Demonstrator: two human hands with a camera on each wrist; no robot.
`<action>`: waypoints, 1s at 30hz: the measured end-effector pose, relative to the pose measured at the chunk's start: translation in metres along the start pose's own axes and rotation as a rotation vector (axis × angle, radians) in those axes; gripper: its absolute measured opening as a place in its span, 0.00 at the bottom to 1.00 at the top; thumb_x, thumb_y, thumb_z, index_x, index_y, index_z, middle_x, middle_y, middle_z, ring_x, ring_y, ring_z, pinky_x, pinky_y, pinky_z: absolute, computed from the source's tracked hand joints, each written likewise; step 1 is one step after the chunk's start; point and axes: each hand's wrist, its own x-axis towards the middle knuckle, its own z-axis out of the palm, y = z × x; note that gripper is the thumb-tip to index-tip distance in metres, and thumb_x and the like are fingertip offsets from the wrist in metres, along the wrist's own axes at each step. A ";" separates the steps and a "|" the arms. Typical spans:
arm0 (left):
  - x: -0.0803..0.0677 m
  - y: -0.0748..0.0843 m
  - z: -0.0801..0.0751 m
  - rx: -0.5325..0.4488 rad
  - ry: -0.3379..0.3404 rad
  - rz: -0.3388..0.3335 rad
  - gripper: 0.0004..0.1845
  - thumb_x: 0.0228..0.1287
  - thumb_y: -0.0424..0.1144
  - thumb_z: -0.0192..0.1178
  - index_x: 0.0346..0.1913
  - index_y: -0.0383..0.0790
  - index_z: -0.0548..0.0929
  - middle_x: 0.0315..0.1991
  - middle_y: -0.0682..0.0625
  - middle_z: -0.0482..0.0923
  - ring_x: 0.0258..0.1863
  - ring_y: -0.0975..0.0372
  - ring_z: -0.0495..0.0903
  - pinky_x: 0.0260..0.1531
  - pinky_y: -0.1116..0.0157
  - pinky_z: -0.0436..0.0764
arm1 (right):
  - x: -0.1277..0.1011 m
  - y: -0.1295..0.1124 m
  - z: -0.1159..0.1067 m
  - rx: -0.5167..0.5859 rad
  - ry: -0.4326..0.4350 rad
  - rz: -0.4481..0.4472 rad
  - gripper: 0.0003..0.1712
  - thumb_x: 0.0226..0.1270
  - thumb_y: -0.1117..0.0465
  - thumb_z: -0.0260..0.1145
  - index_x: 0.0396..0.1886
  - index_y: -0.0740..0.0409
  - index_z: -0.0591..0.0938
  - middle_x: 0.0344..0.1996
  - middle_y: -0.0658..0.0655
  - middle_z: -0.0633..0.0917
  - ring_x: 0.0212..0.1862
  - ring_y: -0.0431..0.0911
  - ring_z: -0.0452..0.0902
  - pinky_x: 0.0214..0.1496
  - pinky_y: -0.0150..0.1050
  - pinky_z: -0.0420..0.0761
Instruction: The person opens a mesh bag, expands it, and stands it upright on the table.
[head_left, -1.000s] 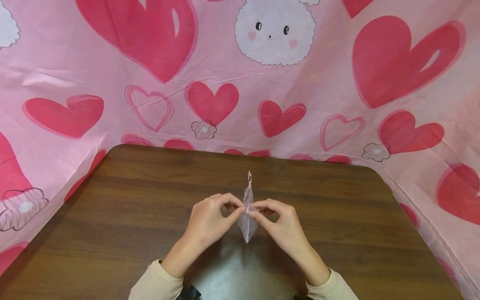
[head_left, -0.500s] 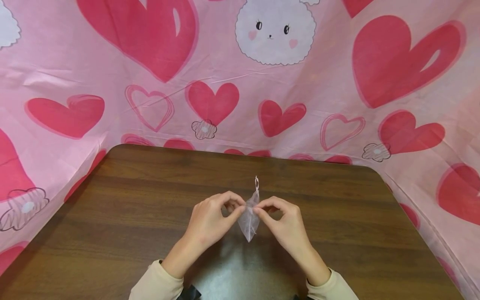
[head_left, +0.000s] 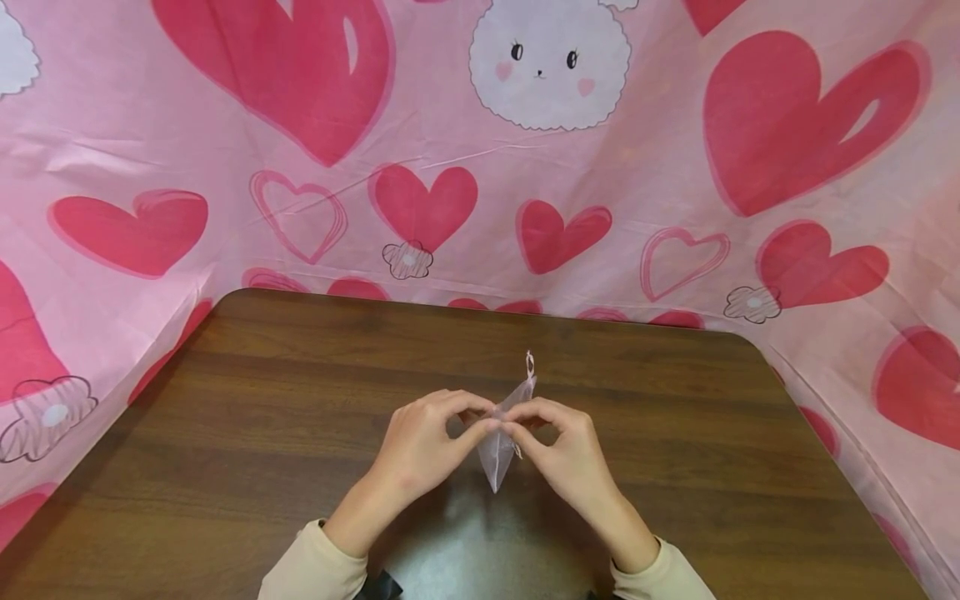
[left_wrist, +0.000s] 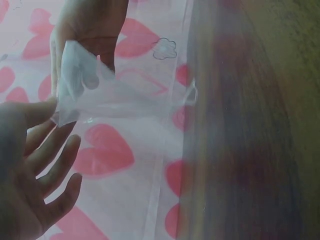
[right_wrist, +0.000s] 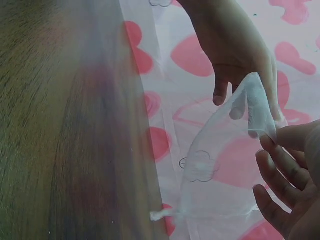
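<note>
A sheer white mesh drawstring pouch (head_left: 496,468) hangs between my two hands above the table. Thumb and forefinger of my left hand (head_left: 426,437) pinch one side of it; my right hand (head_left: 567,446) pinches the other side close by. A pale drawstring loop (head_left: 530,365) sticks out beyond the pouch's far end. In the left wrist view the pouch (left_wrist: 107,100) is see-through, and the other fingers of the left hand are spread loosely below it. The right wrist view shows the pouch (right_wrist: 215,145) hanging from the pinched edge, its string end toward the table.
A dark brown wooden table (head_left: 247,417) with rounded far corners lies under the hands. Pink cloth (head_left: 645,158) printed with hearts rises behind it and along both sides. Cream sleeves (head_left: 315,567) cover the forearms.
The pouch's string end has swung to the right, and a second bit of string now shows near the right hand. The hands have drawn closer together, still pinching the pouch.
</note>
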 end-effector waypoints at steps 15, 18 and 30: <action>0.005 -0.005 -0.003 0.071 0.100 -0.070 0.09 0.49 0.45 0.78 0.28 0.58 0.85 0.23 0.65 0.77 0.25 0.72 0.75 0.25 0.66 0.72 | 0.005 -0.002 0.002 0.001 0.022 -0.012 0.09 0.57 0.72 0.74 0.38 0.58 0.89 0.30 0.50 0.87 0.33 0.41 0.81 0.36 0.39 0.80; 0.005 -0.005 -0.003 0.066 0.113 -0.070 0.10 0.49 0.44 0.78 0.27 0.57 0.84 0.23 0.65 0.77 0.24 0.71 0.76 0.24 0.65 0.72 | 0.006 -0.002 0.002 -0.004 0.000 0.017 0.10 0.59 0.69 0.73 0.41 0.57 0.89 0.31 0.49 0.87 0.34 0.40 0.81 0.37 0.39 0.81; 0.006 -0.008 -0.001 0.162 0.117 -0.015 0.08 0.52 0.45 0.76 0.32 0.57 0.86 0.23 0.66 0.78 0.25 0.70 0.77 0.23 0.68 0.71 | 0.005 0.000 0.003 -0.058 0.022 0.036 0.07 0.56 0.69 0.75 0.32 0.53 0.89 0.29 0.43 0.87 0.32 0.38 0.82 0.36 0.39 0.81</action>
